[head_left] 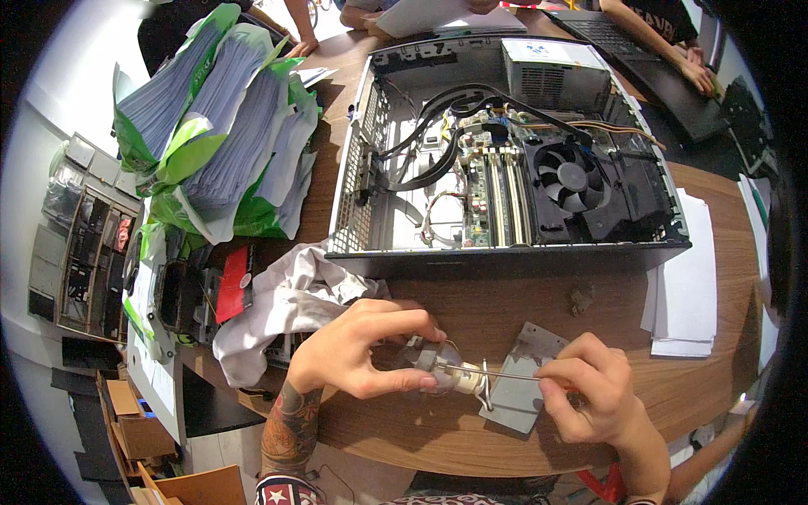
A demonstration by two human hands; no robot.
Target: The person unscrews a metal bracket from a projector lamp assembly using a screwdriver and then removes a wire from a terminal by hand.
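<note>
My left hand (368,349) grips a small part with a see-through rounded body (427,355) and a cream-coloured end, between thumb and forefinger. In my right hand (592,389) is a thin screwdriver (497,373), its handle mostly hidden by the fingers. The metal shaft points left and its tip reaches the see-through part. Below the shaft, a flat grey metal plate (515,391) lies on the wooden table. A little bracket-like piece (582,298) rests farther back. Beyond both hands stands an opened computer case (505,257), showing its fan (562,175), cables and memory slots.
Green-and-white packs of paper (227,126) stand at the left, near a crumpled white cloth (282,307) and a red flat packet (235,284). White sheets (686,286) lie at the right. Other people's hands and arms appear along the far edge, beside a black laptop (610,38).
</note>
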